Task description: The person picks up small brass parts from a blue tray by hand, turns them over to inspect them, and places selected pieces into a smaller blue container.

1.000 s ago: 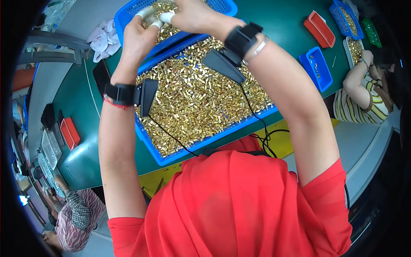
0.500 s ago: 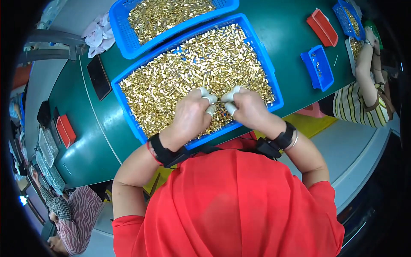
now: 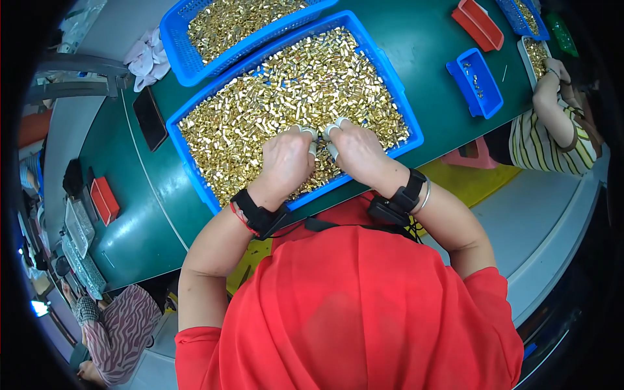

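Observation:
A large blue tray (image 3: 415, 138) holds a thick layer of small gold-coloured metal pieces (image 3: 292, 84); many look like short cylinders. Over its near part, my left hand (image 3: 286, 161) and my right hand (image 3: 359, 153) meet almost fingertip to fingertip. White finger covers (image 3: 338, 123) sit on several of my fingers. Both hands are closed in a pinch with knuckles up. What lies between the fingertips is hidden or too small to make out.
Behind the tray stands a blue perforated basket (image 3: 177, 49) of similar pieces. A dark flat device (image 3: 149, 117) lies left. A small blue bin (image 3: 489, 107) and red bin (image 3: 480, 26) stand right. Co-workers sit right (image 3: 552, 140) and left (image 3: 127, 331).
My right hand has come closer to my left, and the gap between the fingertips is narrower. The whole view has shifted slightly.

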`<state>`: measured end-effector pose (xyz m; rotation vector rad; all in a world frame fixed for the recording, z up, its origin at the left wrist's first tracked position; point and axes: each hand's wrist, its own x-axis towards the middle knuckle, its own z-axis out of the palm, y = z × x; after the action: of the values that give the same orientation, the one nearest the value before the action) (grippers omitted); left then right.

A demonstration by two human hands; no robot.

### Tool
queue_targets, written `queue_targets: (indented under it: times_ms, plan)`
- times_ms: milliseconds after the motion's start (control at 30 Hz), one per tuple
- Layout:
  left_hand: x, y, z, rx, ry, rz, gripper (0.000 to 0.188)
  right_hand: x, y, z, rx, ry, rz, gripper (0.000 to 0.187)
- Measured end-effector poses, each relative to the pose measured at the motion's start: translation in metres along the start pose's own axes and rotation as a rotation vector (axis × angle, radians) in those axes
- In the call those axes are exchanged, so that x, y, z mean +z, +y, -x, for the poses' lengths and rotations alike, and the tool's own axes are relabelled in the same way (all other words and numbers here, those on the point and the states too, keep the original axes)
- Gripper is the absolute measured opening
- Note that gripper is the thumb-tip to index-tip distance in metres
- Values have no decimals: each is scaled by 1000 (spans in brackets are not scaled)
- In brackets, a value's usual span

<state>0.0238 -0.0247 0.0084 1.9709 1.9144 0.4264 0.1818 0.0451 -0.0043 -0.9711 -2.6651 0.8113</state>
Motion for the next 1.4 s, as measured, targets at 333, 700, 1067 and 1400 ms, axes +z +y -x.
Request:
queue_targets:
  times_ms: [333, 700, 1067, 1400]
  plan:
    - [1, 20, 13, -88, -31, 75, 12, -50, 27, 9, 390, -239, -948, 11]
    - [0, 10, 14, -266, -118, 264, 14, -17, -2, 4, -67, -81, 85, 7]
    - [-5, 4, 25, -580, -31, 984, 13, -8, 3, -9, -241, -184, 161, 10]
    - [5, 28, 11, -193, -35, 28, 16, -55, 34, 1, 390, -451, -1029, 13]
